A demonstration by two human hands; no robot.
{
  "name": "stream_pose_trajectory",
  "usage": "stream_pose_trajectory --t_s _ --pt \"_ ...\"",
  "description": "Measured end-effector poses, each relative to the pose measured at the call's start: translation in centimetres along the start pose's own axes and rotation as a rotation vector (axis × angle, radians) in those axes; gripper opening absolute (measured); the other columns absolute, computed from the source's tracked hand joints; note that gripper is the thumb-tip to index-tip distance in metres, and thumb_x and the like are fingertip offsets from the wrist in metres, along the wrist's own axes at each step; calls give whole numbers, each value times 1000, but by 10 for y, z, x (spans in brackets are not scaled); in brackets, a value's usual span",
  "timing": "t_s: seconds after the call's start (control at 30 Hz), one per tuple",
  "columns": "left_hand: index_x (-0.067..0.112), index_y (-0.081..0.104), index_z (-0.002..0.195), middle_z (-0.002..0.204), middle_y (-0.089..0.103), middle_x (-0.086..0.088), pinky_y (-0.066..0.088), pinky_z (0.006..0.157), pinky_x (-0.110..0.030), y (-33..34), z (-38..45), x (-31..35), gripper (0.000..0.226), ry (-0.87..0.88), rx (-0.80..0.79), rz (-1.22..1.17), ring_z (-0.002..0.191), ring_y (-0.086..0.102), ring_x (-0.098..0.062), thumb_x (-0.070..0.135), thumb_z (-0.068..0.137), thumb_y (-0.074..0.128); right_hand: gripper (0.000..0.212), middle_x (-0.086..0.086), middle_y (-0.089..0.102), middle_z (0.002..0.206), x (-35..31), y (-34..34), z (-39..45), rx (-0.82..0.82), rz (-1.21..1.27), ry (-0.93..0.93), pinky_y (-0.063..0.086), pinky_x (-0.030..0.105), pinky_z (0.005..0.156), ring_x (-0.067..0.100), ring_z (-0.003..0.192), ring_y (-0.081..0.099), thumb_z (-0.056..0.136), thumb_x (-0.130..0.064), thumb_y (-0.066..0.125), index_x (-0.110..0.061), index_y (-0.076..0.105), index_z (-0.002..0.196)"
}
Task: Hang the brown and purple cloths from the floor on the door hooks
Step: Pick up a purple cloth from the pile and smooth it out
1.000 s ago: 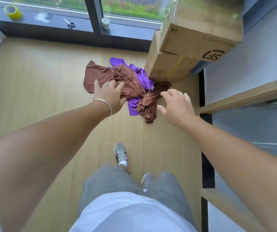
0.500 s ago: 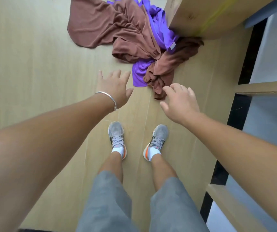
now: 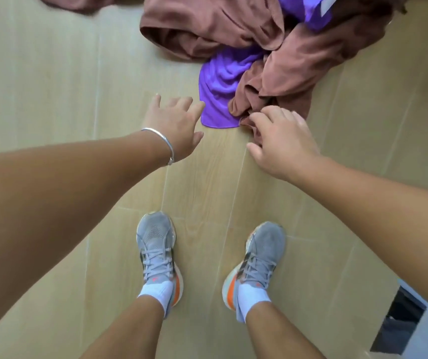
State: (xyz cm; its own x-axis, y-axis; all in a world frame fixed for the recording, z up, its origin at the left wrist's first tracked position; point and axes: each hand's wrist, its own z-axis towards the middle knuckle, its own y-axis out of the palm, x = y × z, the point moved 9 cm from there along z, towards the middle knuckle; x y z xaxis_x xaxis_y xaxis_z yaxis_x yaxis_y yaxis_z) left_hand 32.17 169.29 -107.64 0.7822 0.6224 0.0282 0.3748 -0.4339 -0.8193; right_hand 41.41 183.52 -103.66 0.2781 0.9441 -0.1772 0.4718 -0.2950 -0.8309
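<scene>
A crumpled brown cloth (image 3: 280, 60) lies on the wooden floor (image 3: 52, 86) at the top of the head view, tangled with a purple cloth (image 3: 223, 81) whose near corner pokes out toward me. My left hand (image 3: 174, 125), with a silver bracelet on the wrist, has its fingers spread just left of the purple corner and holds nothing. My right hand (image 3: 280, 141) reaches the near tip of the brown cloth, its fingertips at the fabric; whether it pinches the cloth is unclear.
My two feet in grey and orange sneakers (image 3: 155, 252) stand just behind the hands. A dark gap and pale panel (image 3: 414, 322) sit at the lower right edge.
The view has dropped closer to the floor and the cloths now fill the top. Both hands have moved forward to the near edge of the pile; the cardboard box has left the view.
</scene>
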Motion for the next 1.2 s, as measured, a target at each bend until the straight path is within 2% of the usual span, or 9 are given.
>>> stream_pose_trajectory --t_s 0.2,0.37,0.43,0.53,0.63,0.73,0.9,1.07,1.2 --pt "13 21 150 156 23 -13 18 115 -51 54 66 -11 67 95 86 14 139 29 -32 37 94 49 57 8 44 134 -20 79 67 17 -33 -133 24 34 111 26 127 38 80 -36 64 -10 46 128" --pt "11 31 149 154 29 -13 20 114 -47 61 98 -24 73 250 182 -47 137 33 -33 23 84 62 48 10 44 132 -24 107 104 70 -146 -166 29 34 105 27 125 39 82 -19 58 -7 44 126" --pt "13 40 145 151 37 -12 23 111 -46 64 102 -17 73 348 198 -23 136 37 -32 31 78 65 46 11 44 130 -24 110 113 97 -241 -154 36 39 95 30 120 41 83 -15 50 -6 42 128" --pt "16 49 136 141 45 -9 23 110 -45 65 105 -13 74 344 226 20 127 44 -32 52 73 65 39 14 47 120 -20 104 120 149 -338 -86 37 44 77 34 105 46 85 -13 44 -9 43 124" --pt "17 52 127 126 52 -9 24 111 -47 64 104 -10 67 281 242 38 116 48 -33 54 73 65 28 15 50 114 -15 96 126 149 -332 -41 36 45 76 35 101 50 90 -9 38 -9 46 116" --pt "18 51 123 120 55 -8 22 113 -49 72 94 -6 63 219 158 83 118 46 -31 58 75 64 24 15 59 110 -9 92 126 102 -301 -54 36 44 80 34 99 54 91 -10 39 -9 53 110" --pt "22 51 111 108 63 0 14 115 -53 71 59 7 51 140 47 -85 115 49 -25 59 77 62 13 17 63 86 -19 59 83 162 -248 -187 24 39 65 37 83 55 85 -18 47 -8 57 85" --pt "22 62 92 96 68 -1 29 99 -40 3 30 13 22 85 183 -165 99 55 -26 40 92 49 21 18 58 79 -25 -5 33 180 -106 -190 36 42 79 37 83 52 78 -17 42 -3 57 77" --pt "20 62 116 102 64 -4 31 94 -38 -77 6 2 29 138 277 -142 101 52 -29 27 92 46 16 19 61 81 -32 -87 10 263 -50 -190 38 44 76 37 83 55 78 -14 48 -2 58 78"
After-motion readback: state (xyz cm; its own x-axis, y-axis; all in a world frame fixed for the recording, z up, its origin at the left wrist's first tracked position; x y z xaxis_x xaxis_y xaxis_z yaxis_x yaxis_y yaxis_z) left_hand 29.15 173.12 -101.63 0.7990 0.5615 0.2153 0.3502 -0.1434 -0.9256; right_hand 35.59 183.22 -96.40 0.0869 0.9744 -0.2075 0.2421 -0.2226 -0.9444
